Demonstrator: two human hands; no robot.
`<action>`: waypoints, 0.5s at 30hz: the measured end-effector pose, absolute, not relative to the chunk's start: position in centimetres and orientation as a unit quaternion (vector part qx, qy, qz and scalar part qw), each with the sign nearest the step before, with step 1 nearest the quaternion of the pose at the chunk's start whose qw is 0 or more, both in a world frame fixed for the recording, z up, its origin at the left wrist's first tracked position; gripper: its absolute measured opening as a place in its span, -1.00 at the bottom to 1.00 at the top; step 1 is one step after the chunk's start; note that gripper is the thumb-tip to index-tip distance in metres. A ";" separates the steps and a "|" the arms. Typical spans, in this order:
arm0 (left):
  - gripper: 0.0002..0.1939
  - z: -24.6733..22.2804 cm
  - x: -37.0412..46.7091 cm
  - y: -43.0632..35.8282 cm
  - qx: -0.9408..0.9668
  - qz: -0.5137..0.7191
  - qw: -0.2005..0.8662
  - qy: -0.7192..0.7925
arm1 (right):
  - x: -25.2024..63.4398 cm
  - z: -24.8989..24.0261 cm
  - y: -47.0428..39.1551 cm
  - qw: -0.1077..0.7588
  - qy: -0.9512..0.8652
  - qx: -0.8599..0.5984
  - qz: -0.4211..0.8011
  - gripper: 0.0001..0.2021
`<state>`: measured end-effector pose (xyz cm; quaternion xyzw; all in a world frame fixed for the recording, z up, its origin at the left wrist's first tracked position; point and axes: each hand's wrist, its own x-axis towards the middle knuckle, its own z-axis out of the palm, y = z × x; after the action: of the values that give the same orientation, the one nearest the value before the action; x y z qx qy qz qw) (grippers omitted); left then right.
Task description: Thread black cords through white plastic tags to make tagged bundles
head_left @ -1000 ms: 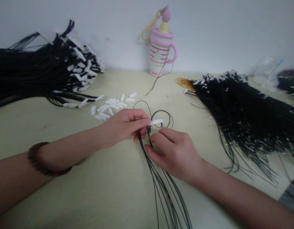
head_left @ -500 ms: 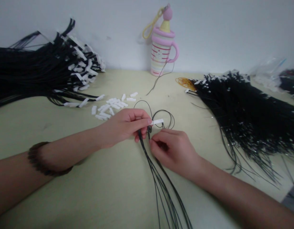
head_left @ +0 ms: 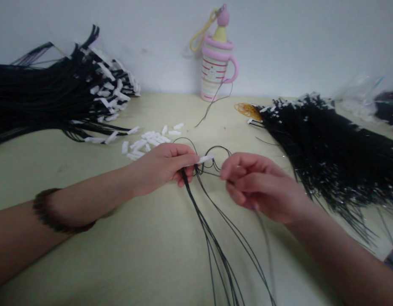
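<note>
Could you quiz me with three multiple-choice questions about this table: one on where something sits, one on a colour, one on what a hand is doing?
1. Where is the striped cup?
A. by the wall
B. at the near edge
C. on the left pile

2. What colour are the loose clips?
A. red
B. white
C. blue

3. The left hand:
A. lies flat
B. pinches a white clip and black cords
C. holds the cup

Answers: A, it stands against the wall; B, they look white; B, its fingertips close on both.
</note>
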<state>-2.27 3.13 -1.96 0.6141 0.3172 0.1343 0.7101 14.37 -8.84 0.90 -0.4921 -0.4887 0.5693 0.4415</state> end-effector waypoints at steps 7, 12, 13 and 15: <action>-0.82 -2.3 -2.4 3.4 0.592 0.136 0.733 0.306 | 20.2 5.4 -9.3 0.600 -0.455 -0.608 0.252 -0.35; -0.82 -2.0 -2.3 3.3 0.586 0.138 0.734 0.314 | 22.8 5.7 -8.7 0.700 -0.378 -0.564 0.222 -0.56; -0.82 -1.9 -2.3 3.4 0.585 0.137 0.735 0.315 | 23.0 5.7 -8.6 0.716 -0.352 -0.554 0.236 -0.60; -0.82 -1.9 -2.3 3.4 0.582 0.134 0.737 0.317 | 22.9 5.5 -8.6 0.734 -0.321 -0.545 0.247 -0.70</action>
<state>-2.30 3.39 -1.89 0.5818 0.3172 0.1338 0.7369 22.92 -8.65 5.53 -0.5454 -0.3210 0.2468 0.7339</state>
